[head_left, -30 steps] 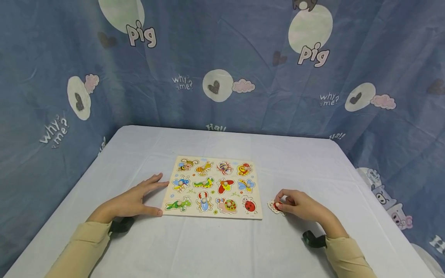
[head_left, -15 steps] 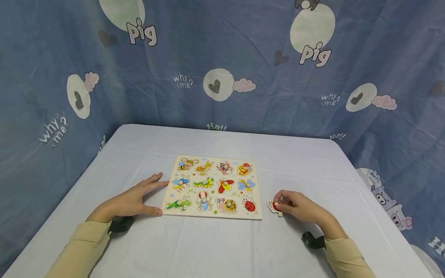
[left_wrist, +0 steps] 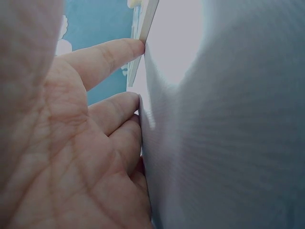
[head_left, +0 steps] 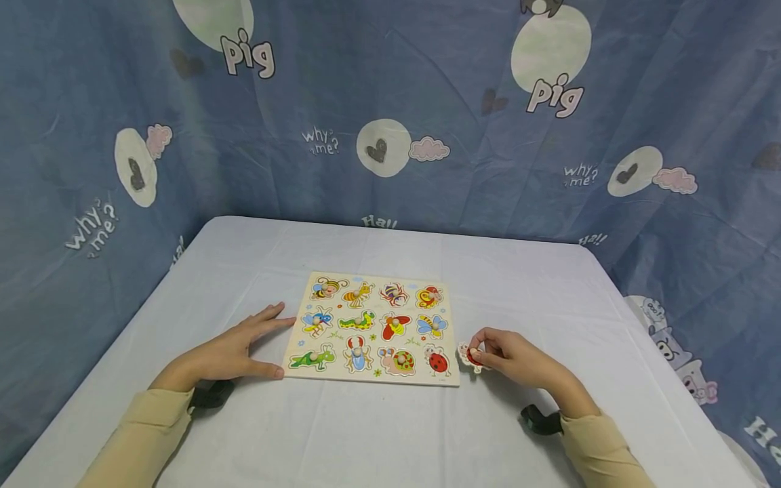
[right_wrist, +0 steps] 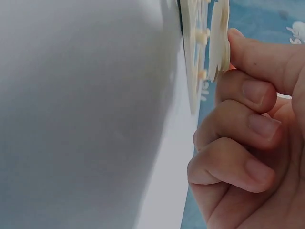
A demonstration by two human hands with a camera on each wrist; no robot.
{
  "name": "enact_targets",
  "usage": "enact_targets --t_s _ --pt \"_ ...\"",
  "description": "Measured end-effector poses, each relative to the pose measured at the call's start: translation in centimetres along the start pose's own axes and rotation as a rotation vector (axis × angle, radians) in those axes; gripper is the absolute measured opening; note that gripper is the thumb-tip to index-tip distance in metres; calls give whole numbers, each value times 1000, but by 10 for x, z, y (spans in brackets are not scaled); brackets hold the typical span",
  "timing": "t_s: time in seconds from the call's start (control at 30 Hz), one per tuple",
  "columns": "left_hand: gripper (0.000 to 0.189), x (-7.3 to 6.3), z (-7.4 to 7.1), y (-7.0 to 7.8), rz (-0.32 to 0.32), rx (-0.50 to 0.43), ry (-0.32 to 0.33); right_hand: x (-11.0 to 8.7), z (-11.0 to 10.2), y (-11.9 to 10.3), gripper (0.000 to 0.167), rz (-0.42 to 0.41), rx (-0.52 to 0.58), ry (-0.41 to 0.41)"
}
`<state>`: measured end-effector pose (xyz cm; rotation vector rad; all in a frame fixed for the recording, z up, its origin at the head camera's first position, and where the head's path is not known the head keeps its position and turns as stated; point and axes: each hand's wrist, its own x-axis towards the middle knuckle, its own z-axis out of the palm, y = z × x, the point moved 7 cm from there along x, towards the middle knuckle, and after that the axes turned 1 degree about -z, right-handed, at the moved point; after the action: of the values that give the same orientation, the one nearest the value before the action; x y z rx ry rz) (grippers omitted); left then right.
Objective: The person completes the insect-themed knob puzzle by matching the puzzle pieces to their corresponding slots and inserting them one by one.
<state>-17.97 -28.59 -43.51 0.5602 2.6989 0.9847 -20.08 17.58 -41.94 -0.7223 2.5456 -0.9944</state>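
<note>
A flat wooden peg puzzle board [head_left: 421, 362] with several insect pictures lies on the table; most carry small round knobs. My left hand [head_left: 234, 349] rests beside it with fingers spread, thumb and a fingertip at the board's left edge. In the left wrist view one finger [left_wrist: 112, 55] meets the board's side. My right hand [head_left: 518, 359] pinches a red ladybug puzzle piece [head_left: 466, 360] near the board's lower right corner. The right wrist view shows that piece [right_wrist: 218, 45] edge-on, lifted off the table, the other fingers curled below it. A matching ladybug picture [head_left: 438, 361] fills the board's near right corner.
A white cloth covers the table [head_left: 378, 440]. Behind and around it hangs a blue printed curtain [head_left: 293, 176]. Each wrist wears a dark camera mount, one at the left [head_left: 212, 394] and one at the right [head_left: 540, 420], below tan sleeves.
My right hand has tilted the ladybug piece, then moved it up and left toward the board's right edge. My left hand has stayed at the board's left side.
</note>
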Motion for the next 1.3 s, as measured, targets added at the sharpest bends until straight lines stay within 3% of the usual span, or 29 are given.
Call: enact_targets --t_s 0.7,1.3 --pt "99 0 0 0 -16 2 0 26 19 -24 11 -89 22 -30" --pt "100 1 1 -2 -16 1 -3 43 34 -34 5 -111 -65 -94"
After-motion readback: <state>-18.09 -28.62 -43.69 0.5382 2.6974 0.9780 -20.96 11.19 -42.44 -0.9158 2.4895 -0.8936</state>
